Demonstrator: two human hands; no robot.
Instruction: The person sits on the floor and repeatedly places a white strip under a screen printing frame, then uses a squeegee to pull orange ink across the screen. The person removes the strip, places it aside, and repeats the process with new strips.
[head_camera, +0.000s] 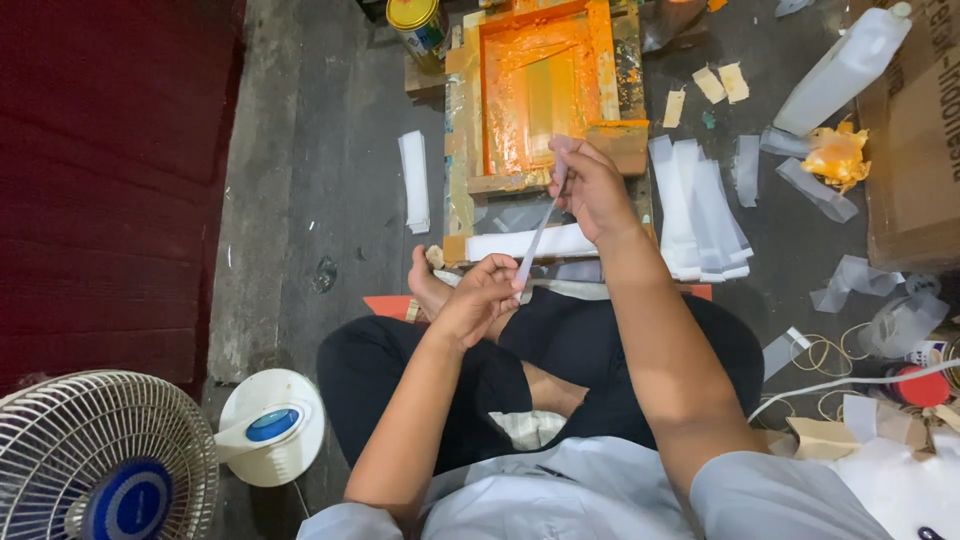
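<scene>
I sit cross-legged on the floor, and both hands hold one narrow white strip (540, 232) stretched between them. My left hand (482, 298) pinches its lower end above my knee. My right hand (590, 185) pinches the upper end, near the front edge of a wooden printing frame (530, 90) smeared with orange ink. A stack of white strips (700, 205) lies just right of my right hand. A folded white piece (525, 243) lies under the frame's front edge.
A small white fan (110, 455) stands at the lower left. One white strip (414, 180) lies left of the frame. A tin can (418, 25), a white plastic jug (845, 65), an ink-stained rag (836, 155), a cardboard box (915, 130) and rubber bands (825, 355) lie around.
</scene>
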